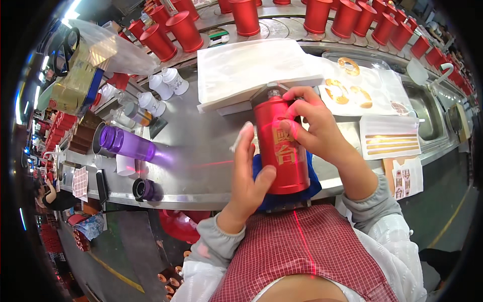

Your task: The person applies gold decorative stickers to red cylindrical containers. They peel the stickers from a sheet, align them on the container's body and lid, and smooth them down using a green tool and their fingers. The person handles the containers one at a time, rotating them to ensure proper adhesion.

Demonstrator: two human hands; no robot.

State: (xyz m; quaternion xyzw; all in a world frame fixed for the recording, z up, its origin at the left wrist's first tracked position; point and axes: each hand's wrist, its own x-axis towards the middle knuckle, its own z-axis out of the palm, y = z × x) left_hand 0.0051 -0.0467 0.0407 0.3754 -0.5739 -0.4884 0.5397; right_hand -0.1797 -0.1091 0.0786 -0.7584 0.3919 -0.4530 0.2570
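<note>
A red metallic bottle (283, 151) with raised-looking gold characters lies tilted on a blue pad (314, 183) at the table's near edge, its narrow neck pointing away from me. My right hand (314, 126) is bent over the bottle's upper right side, fingers curled and their tips pressed to its surface by the gold lettering. Whether a thin piece sits under those fingertips cannot be made out. Beside the bottle's left side is my left hand (246, 173), fingers stretched and thumb apart, a white covering on one finger. A red light line crosses the bottle and my apron.
Behind the bottle lies a stack of white sheets (246, 65). Gold decal sheets (390, 138) rest at right, near a sink (422, 108). A purple bottle (128, 143) and white cups (173, 80) stand left. More red bottles (244, 17) line a curved conveyor.
</note>
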